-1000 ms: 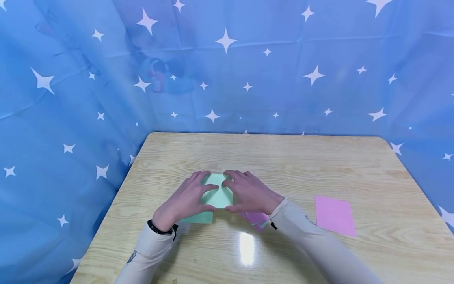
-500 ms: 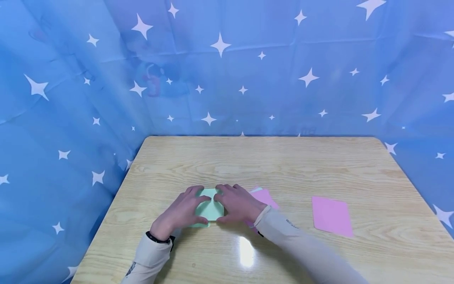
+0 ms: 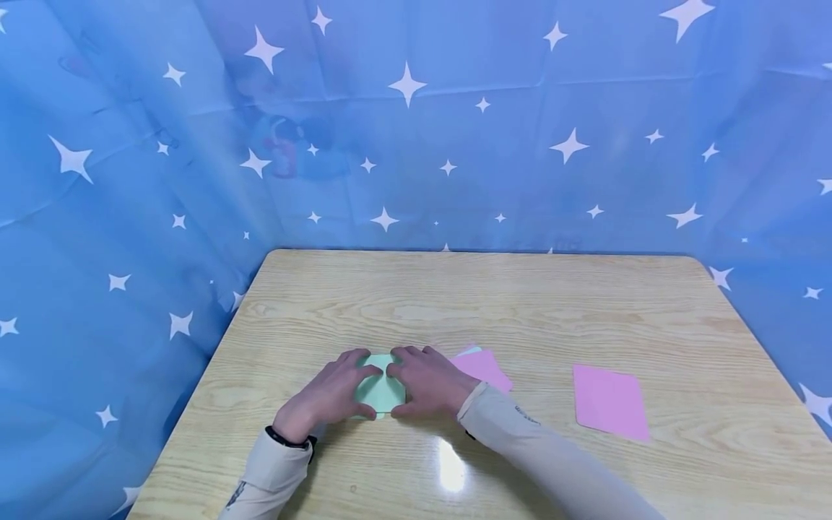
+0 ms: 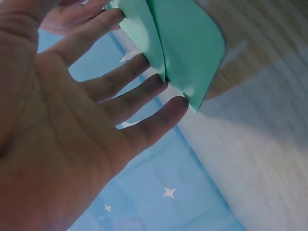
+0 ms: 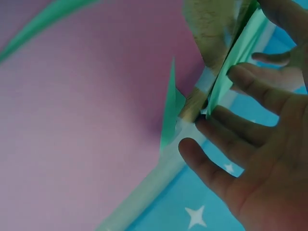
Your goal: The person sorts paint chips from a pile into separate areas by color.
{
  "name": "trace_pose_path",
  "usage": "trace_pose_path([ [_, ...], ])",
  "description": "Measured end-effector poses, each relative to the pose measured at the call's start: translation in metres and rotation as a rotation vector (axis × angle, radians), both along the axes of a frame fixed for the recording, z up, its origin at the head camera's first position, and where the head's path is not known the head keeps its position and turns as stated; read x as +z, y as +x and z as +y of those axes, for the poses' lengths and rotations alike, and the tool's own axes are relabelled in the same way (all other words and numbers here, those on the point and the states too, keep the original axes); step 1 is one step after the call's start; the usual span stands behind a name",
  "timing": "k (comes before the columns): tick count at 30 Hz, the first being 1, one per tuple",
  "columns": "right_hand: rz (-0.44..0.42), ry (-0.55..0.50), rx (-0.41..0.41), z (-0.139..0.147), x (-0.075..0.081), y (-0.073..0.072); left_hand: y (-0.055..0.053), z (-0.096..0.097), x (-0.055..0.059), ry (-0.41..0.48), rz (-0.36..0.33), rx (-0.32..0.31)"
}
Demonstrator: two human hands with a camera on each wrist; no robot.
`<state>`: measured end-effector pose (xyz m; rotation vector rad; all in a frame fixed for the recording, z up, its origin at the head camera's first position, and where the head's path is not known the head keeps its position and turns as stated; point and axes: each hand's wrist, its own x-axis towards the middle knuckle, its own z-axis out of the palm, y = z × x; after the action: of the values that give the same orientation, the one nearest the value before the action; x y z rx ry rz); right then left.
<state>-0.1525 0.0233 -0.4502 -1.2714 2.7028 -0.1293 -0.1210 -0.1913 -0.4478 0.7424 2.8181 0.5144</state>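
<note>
"What's biggest in front of you?"

"A blue curtain (image 3: 416,123) with white stars, hanging behind a wood-grained desk (image 3: 520,303)."

"And nearer?"

"My pale sleeves (image 3: 546,455) reach in over the desk, the right one on a long slant. At their ends my left grip (image 3: 328,393) and right grip (image 3: 432,381) face each other, curved wide, thumbs toward me."

"What lies around?"

"A pink sheet (image 3: 611,403), well off to my right. Closer in, partly hidden by my right grip and sleeve, a pink-and-green pile (image 3: 484,370) sits askew, one green corner peeking out on its far side."

"So what are you holding?"

"The green sheets (image 3: 380,394), left of the desk's middle. My left grip holds their left edge and my right grip their right, fingertips touching."

"Which way do they point?"

"They look nearly square, so I can't pick out a long axis. Their sides run away from me toward the curtain, near edge facing me. Seen from my left wrist, the layers overlap without lining up."

"Anything smaller?"

"A dark band (image 3: 286,439) by my left cuff."
</note>
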Motion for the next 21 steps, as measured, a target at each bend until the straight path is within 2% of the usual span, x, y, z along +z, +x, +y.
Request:
trace_pose_path([
  [4, -0.017, 0.015, -0.004, 0.0012, 0.0013, 0.0026, 0.0004, 0.0004, -0.0001, -0.003, -0.008, 0.003],
  [15, 0.024, 0.047, 0.016, 0.0002, 0.0020, 0.0046, 0.0023, 0.0020, 0.0019, 0.070, -0.053, 0.026],
  [18, 0.026, 0.034, 0.013, 0.0022, 0.0008, 0.0054, 0.0019, 0.0036, 0.0017, 0.100, -0.061, 0.019],
  [21, 0.012, 0.003, 0.004, 0.0082, 0.0032, 0.0067, 0.0019, 0.0060, 0.0018, 0.086, -0.069, 0.020],
])
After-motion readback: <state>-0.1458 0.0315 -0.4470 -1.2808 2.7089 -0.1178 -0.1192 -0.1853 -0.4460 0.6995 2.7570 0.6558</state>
